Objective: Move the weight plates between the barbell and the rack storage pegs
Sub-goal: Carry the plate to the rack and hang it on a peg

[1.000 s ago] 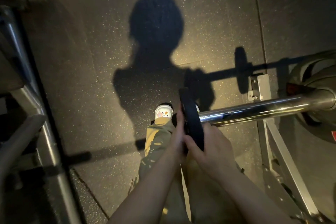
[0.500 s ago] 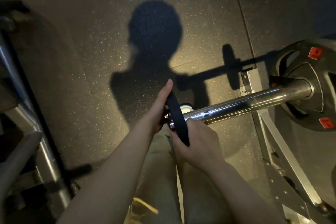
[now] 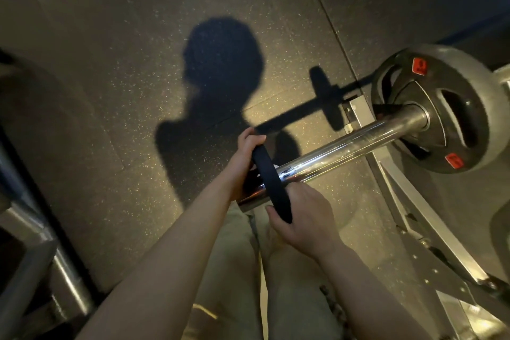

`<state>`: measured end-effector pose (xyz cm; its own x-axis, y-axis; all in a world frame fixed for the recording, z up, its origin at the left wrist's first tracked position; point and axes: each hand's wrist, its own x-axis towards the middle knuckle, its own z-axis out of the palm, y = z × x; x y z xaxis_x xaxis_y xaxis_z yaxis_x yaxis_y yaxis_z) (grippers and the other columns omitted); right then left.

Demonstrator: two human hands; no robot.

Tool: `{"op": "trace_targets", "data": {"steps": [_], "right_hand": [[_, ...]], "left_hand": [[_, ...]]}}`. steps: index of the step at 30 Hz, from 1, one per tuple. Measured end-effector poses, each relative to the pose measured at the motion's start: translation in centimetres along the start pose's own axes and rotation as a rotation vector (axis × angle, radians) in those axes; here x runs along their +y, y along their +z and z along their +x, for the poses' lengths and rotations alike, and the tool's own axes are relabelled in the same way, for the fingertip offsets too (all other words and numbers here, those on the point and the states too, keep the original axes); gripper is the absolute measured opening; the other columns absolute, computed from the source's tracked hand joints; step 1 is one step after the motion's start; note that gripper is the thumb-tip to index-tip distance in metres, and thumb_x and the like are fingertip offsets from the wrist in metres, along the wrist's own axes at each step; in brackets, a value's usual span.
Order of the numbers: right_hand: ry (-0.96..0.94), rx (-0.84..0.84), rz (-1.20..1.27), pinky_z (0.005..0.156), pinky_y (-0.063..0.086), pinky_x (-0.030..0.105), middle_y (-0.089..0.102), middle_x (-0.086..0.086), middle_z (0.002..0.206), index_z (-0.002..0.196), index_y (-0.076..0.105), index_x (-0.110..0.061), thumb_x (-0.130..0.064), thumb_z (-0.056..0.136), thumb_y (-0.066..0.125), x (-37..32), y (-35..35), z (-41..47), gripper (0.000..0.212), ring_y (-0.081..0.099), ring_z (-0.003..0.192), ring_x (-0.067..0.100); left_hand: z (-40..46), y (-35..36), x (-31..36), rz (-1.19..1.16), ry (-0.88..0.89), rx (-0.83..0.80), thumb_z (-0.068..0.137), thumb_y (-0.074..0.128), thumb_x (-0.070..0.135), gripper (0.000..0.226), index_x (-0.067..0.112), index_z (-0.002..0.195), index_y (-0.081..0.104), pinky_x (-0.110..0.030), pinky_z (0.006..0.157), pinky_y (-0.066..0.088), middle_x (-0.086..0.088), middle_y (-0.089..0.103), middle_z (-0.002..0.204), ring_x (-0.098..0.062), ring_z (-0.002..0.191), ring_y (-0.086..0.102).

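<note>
Dim, warm light from behind casts a person's shadow (image 3: 220,85) (edges soft, corners murky).

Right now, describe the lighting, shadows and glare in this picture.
Head view: dim, warm light from behind the person casts a head-and-shoulders shadow on the speckled floor; glare streaks the chrome bar; the small dark plate shows no detail; edges bend from the wide lens.

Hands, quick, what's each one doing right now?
Left hand: closed on the top edge of the small black plate.
Right hand: closed on the same plate's lower edge.
</note>
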<state>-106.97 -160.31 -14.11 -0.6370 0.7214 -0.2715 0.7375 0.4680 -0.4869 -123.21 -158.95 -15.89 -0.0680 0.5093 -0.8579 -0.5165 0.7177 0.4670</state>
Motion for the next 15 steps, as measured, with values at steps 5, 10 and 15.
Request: {"op": "trace_targets", "data": {"steps": [5, 10, 15], "right_hand": [[-0.014, 0.086, -0.047, 0.055, 0.021, 0.006, 0.047, -0.009, 0.065, 0.074, 0.058, -0.021, -0.056, 0.081, 0.046, 1.0, 0.1, -1.0, 0.037, 0.034, 0.057, 0.002], [0.052, 0.204, -0.093, 0.051, 0.04, 0.023, 0.058, 0.002, 0.069, 0.081, 0.057, -0.014, -0.059, 0.086, 0.042, 3.5, 1.4, -3.3, 0.047, 0.055, 0.057, 0.018], [0.216, 0.239, -0.023, 0.051, 0.046, 0.031, 0.055, 0.007, 0.07, 0.083, 0.061, -0.009, -0.057, 0.081, 0.048, 4.0, 1.4, -3.7, 0.05, 0.055, 0.058, 0.028]], "left_hand": [[-0.7, 0.4, 0.2, 0.063, 0.042, -0.045, 0.099, 0.042, 0.026, 0.045, 0.038, 0.139, 0.026, -0.023, 0.066, 0.05, 0.003, 0.043, 0.109, -0.018, 0.092, 0.053], [-1.2, 2.7, -1.0, 0.166, 0.29, -0.032, 0.073, 0.065, 0.041, 0.063, 0.049, 0.123, 0.027, -0.026, 0.095, 0.04, -0.002, 0.023, 0.144, -0.016, 0.121, 0.041], [-0.2, 2.9, -1.0, 0.238, 0.388, -0.11, 0.068, 0.066, 0.041, 0.068, 0.043, 0.124, 0.028, -0.032, 0.1, 0.039, 0.007, 0.022, 0.133, -0.013, 0.12, 0.036]]}}
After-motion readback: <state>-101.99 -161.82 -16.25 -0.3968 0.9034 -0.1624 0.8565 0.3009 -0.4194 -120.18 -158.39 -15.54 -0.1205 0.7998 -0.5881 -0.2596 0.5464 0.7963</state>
